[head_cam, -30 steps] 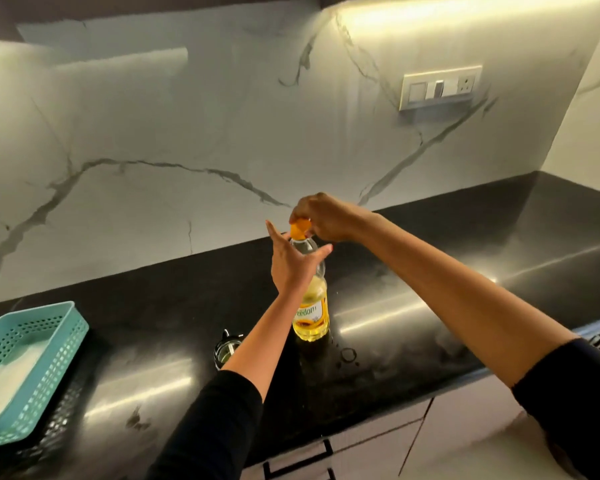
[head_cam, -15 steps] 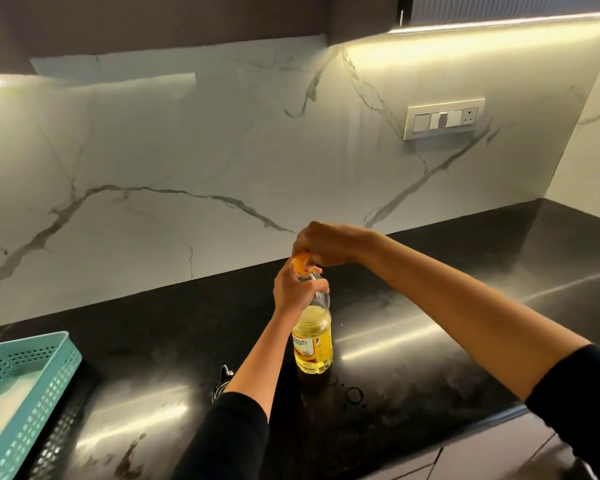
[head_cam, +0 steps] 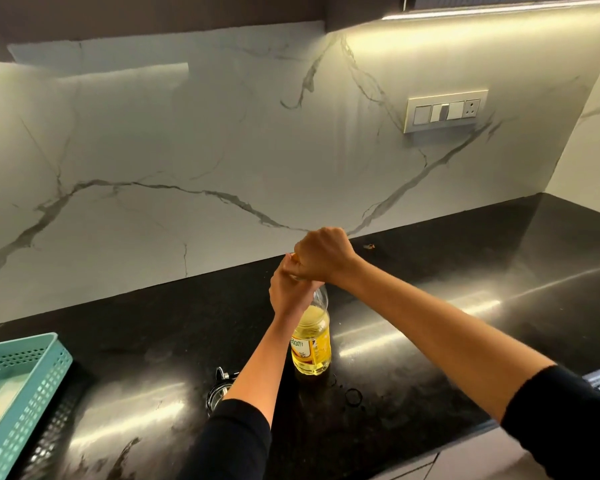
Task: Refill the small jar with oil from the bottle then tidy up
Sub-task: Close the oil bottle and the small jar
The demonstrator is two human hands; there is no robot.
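The oil bottle [head_cam: 312, 344] is stood upright on the black countertop [head_cam: 430, 306], towards its front edge, and is filled with yellow oil up to about the shoulder. Its neck is gripped by the left hand [head_cam: 288, 292], whose fingers are curled round it from the left. The top is covered by the right hand [head_cam: 323, 258], which is closed in a fist over the orange cap [head_cam: 293, 256] (only a sliver of orange is shown by the knuckles). The two hands are pressed together above the bottle.

The small jar [head_cam: 219, 389] is set on the countertop just left of the bottle and nearer the front. Most of it is hidden by the left forearm, so whether it is lidded cannot be told. A dark ring mark [head_cam: 354, 396] is seen on the surface just right of the bottle's base. A teal perforated basket [head_cam: 32, 368] is placed at the far left, well apart. Behind, a switch panel [head_cam: 445, 110] is mounted on the white marble backsplash [head_cam: 187, 168].
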